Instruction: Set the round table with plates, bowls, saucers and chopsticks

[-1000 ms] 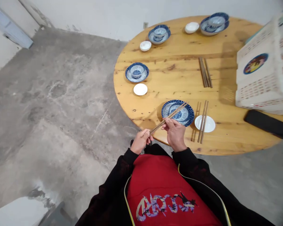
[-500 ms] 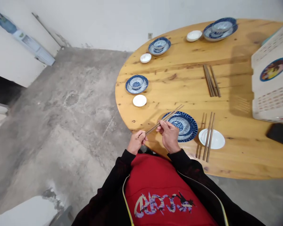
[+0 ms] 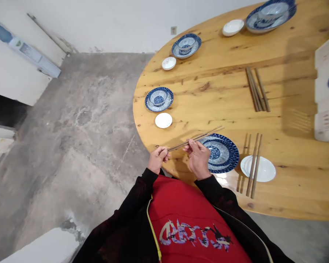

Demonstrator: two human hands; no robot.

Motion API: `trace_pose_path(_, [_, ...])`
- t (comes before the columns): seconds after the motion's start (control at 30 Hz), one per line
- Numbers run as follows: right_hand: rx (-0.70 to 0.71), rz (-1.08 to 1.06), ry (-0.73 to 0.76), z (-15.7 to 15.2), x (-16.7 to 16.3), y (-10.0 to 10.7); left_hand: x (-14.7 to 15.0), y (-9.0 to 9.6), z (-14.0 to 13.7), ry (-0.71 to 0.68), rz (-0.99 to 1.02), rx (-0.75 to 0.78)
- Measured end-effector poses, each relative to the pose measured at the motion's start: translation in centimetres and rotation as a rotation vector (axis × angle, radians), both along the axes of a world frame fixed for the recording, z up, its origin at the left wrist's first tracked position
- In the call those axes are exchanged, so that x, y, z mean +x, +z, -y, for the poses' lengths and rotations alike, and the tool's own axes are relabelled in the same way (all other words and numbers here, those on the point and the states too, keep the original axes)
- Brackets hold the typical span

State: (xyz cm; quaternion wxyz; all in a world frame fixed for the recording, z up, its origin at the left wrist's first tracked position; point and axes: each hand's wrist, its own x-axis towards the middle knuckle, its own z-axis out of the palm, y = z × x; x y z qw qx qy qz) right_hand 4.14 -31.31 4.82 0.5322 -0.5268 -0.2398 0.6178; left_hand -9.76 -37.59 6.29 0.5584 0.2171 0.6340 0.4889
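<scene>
My left hand [image 3: 159, 159] pinches one end of a pair of brown chopsticks [image 3: 178, 147]. Farther along the same pair, my right hand [image 3: 197, 157] grips them near their middle, and their thin tips reach out over the table. Beneath the tips and beside my right hand lies a blue-patterned plate [image 3: 231, 155] with a matching bowl [image 3: 214, 152] on it. To its right, another pair of chopsticks [image 3: 254, 166] rests across a small white dish [image 3: 266, 170]. A white dish [image 3: 163, 120] and a blue plate with a bowl [image 3: 159, 99] sit up the table's left edge.
The round wooden table [image 3: 197, 102] also bears several loose chopsticks [image 3: 257, 90]. Toward the wall stand more blue plates with bowls [image 3: 186, 46] and small white dishes [image 3: 169, 63]. A white perforated basket [image 3: 326, 91] is at the right. A water dispenser [image 3: 34, 54] stands far left.
My view has shifted, so the table's things sit farther right in the picture. The held chopsticks now lie flatter, their tips swung to the right. Both hands keep their hold.
</scene>
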Motion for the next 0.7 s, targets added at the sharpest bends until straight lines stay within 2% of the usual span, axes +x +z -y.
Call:
trace_pose_path(0.17, [-0.047, -0.051, -0.086, -2.6, -3.4, -0.5, -4.5, -0.9, -3.1, -0.053, 0.004, 0.03])
trace_pose_path(0.43, [-0.093, 0.042, -0.12, -10.7, -7.4, -1.8, -12.4, -2.7, -9.6, -0.121, -0.075, 0.03])
trace_pose_path(0.57, [-0.133, 0.084, -0.153, -13.6, -8.9, -2.5, -14.6, -3.6, -12.0, -0.155, -0.071, 0.006])
trace_pose_path(0.7, [-0.227, 0.14, -0.227, -15.4, -9.9, -3.1, -15.5, -4.4, -13.5, -0.19, -0.048, -0.021])
